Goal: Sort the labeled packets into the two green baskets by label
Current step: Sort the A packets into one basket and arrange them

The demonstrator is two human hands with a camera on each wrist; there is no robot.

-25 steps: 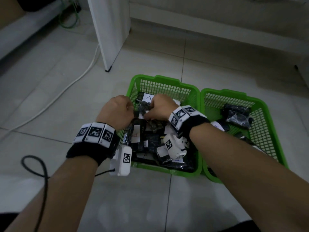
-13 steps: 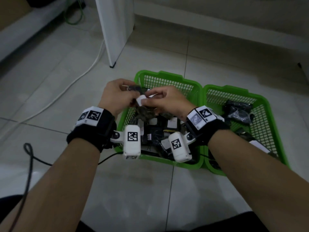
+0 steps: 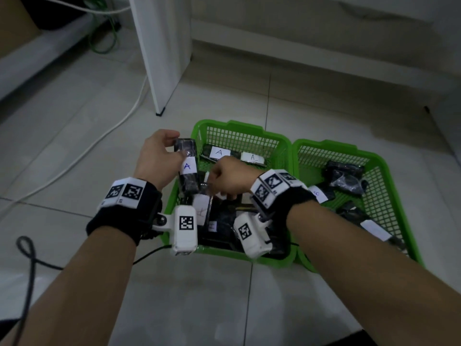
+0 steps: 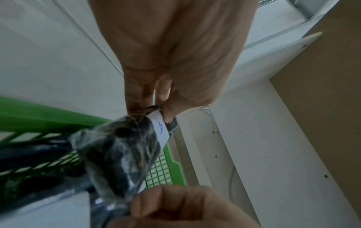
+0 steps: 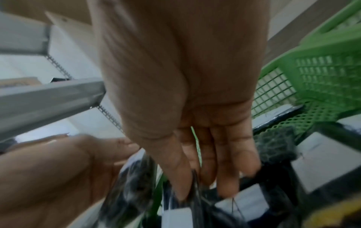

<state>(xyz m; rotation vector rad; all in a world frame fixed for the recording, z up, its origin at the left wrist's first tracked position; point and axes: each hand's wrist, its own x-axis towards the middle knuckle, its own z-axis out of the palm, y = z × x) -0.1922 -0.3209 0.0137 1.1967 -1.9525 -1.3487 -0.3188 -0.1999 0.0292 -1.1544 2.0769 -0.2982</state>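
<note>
My left hand (image 3: 174, 148) pinches the top of a dark packet (image 3: 188, 176) with a white "A" label and holds it upright over the left rim of the left green basket (image 3: 239, 129). The left wrist view shows thumb and fingers of that hand (image 4: 156, 108) on the packet (image 4: 121, 154). My right hand (image 3: 219, 188) reaches down into the same basket; its thumb and fingers (image 5: 195, 182) pinch the thin edge of another dark packet. Two "A" packets (image 3: 219, 153) lie at the back. The right green basket (image 3: 349, 149) holds several dark packets (image 3: 346, 176).
The baskets stand side by side on a tiled floor. A white furniture panel (image 3: 162, 58) rises just behind the left basket. A white cable (image 3: 112, 131) runs over the floor at left, and a black cable (image 3: 27, 250) loops near my left forearm.
Both hands held one packet together above the left basket. Now they have parted: the left hand keeps the "A" packet at the rim and the right hand has dropped into the basket.
</note>
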